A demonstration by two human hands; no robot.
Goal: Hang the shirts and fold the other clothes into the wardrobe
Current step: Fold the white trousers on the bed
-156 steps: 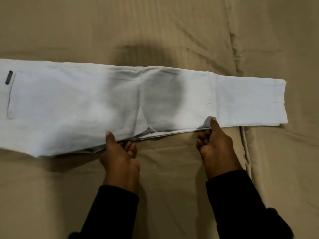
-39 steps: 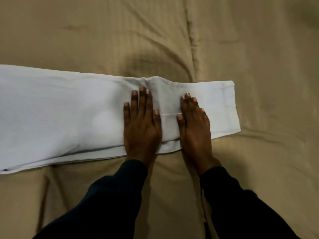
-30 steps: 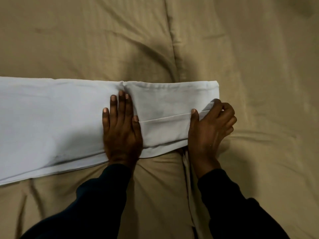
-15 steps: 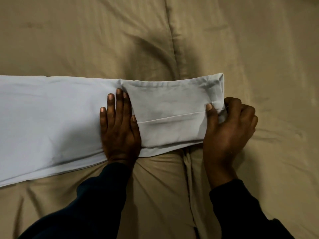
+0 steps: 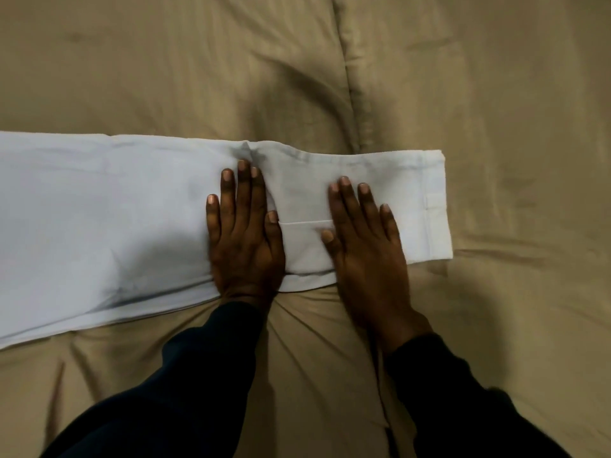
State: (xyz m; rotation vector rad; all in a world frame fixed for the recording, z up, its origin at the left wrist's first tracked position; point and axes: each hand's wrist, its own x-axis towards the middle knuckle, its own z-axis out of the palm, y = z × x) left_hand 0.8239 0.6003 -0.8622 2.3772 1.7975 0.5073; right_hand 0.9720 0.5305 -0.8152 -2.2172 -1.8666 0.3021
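Note:
A pair of white trousers (image 5: 99, 226) lies folded lengthwise across the tan bed cover, stretching from the left frame edge to a squared end at the right. Its right end is doubled back on itself, so a shorter folded layer (image 5: 420, 200) lies on top. My left hand (image 5: 243, 233) presses flat on the cloth just left of that layer's edge, fingers straight. My right hand (image 5: 360, 236) lies flat on the folded layer, fingers spread. Both sleeves are dark.
The tan bed cover (image 5: 330, 77) fills the whole view, wrinkled, with a raised seam (image 5: 353, 94) running away from me past the trousers' right part. The wardrobe is out of view.
Half a second ago my right hand pinched the folded end at its right edge; now it has let go and lies flat on that layer. The left hand stayed pressed down.

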